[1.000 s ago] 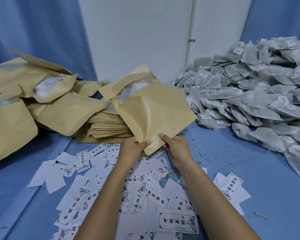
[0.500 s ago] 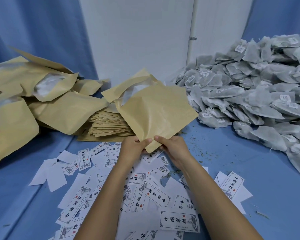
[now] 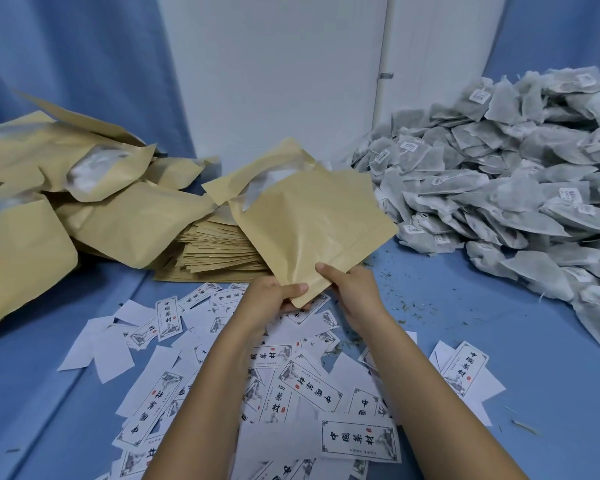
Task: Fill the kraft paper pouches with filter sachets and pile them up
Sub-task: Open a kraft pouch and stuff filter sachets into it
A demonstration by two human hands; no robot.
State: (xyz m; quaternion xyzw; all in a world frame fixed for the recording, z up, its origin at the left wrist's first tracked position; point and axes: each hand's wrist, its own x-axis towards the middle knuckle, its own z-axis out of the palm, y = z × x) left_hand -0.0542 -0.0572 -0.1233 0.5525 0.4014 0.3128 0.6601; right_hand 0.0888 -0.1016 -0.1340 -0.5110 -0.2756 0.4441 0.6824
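Holding one kraft paper pouch [image 3: 312, 223] up above the tabletop [image 3: 482, 358], tilted, mouth turned away and gaping at the far end (pale lining showing inside). Cannot tell whether anything is in it. Pinching its near corner with the left grip [image 3: 274, 297], thumb on top, fingers curled beneath. Clamping the neighbouring edge with the right grip [image 3: 354, 289], thumb likewise on the paper. Behind and below the raised pouch, lying on the tabletop: a stack of flat pouches [image 3: 219, 251], fanned unevenly. To the left, piled before a blue curtain [image 3: 84, 64]: puffed filled pouches [image 3: 125, 216], some with mouths open. To the right, well apart from the stack: a big heap of grey filter sachets [image 3: 499, 188], small white tags on many. Near the body, strewn under both forearms: printed paper labels [image 3: 359, 441], some face down. Scattered between labels and sachets: dry herb crumbs [image 3: 416, 306].
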